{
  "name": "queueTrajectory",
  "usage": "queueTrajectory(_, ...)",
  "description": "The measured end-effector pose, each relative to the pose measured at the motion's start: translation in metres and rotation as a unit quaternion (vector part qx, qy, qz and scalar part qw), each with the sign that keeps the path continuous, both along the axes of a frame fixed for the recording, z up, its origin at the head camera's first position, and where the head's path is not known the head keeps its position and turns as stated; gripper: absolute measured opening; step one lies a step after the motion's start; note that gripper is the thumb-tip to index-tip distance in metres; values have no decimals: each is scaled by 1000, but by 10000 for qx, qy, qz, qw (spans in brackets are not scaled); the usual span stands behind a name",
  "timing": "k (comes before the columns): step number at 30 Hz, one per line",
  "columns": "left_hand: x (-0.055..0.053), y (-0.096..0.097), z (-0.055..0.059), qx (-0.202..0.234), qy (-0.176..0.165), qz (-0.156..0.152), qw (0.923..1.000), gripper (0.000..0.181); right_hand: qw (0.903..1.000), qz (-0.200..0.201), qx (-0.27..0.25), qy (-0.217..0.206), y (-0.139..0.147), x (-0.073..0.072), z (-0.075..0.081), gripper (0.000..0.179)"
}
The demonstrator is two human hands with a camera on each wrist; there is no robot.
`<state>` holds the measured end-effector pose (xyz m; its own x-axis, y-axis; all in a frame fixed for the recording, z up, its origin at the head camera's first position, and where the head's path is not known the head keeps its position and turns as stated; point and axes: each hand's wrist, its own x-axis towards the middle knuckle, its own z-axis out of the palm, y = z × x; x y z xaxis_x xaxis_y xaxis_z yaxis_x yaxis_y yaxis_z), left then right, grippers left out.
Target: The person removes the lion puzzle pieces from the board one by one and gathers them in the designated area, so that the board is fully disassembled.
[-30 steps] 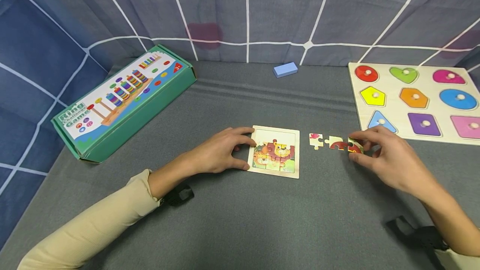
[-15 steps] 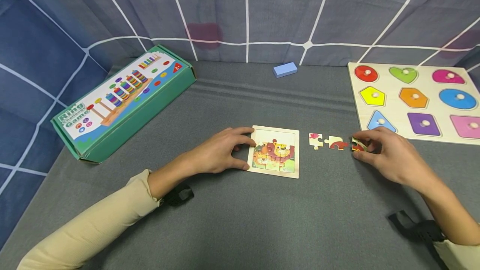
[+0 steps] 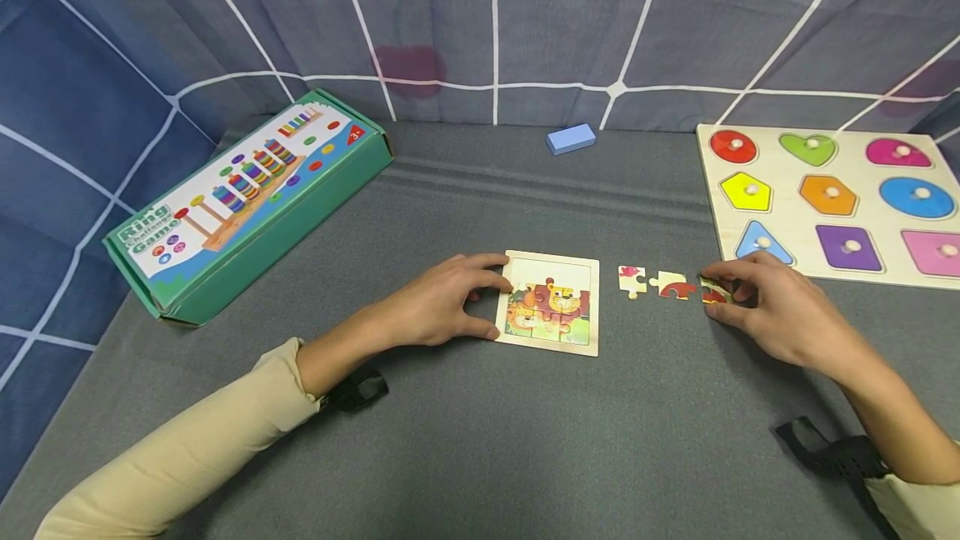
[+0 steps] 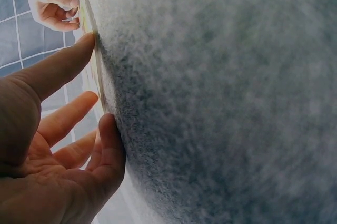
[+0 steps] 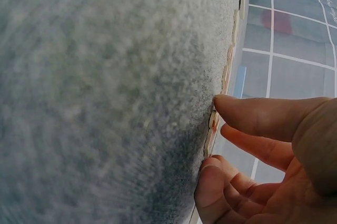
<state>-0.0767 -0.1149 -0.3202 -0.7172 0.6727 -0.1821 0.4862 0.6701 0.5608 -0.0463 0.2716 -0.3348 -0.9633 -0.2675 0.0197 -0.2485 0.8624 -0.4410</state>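
Observation:
In the head view my left hand [image 3: 442, 302] holds the left side of a small wooden jigsaw tray [image 3: 591, 307], thumb at the lower corner and fingers higher up. Lion-picture pieces [image 3: 551, 311] fill the tray's lower part; its upper strip shows bare. My right hand [image 3: 780, 319] pinches a red and green jigsaw piece [image 3: 715, 291] between thumb and fingers, partly hidden by them. Left of it lie two loose pieces: a cream and red one [image 3: 672, 283], and a cream one with a pink patch [image 3: 632, 280]. The right wrist view shows the pinched piece [image 5: 212, 129] edge-on, low at the table.
A green Ring Game box [image 3: 247, 198] lies at the back left. A small blue block [image 3: 571, 139] sits near the back curtain. On the right, a knobbed shape board [image 3: 787, 227] lies just beyond my right hand. Grey cloth [image 3: 525, 448] covers the table.
My right hand has shifted a little to the right with its piece, opening a small gap from the cream and red one, then slightly back left. My left hand and the tray stay put.

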Motion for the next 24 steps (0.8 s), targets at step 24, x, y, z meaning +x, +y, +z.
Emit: queueTrajectory(24, 0, 0, 0, -28, 25, 3, 10000, 52, 9939, 470, -895, 440, -59, 11, 24, 39)
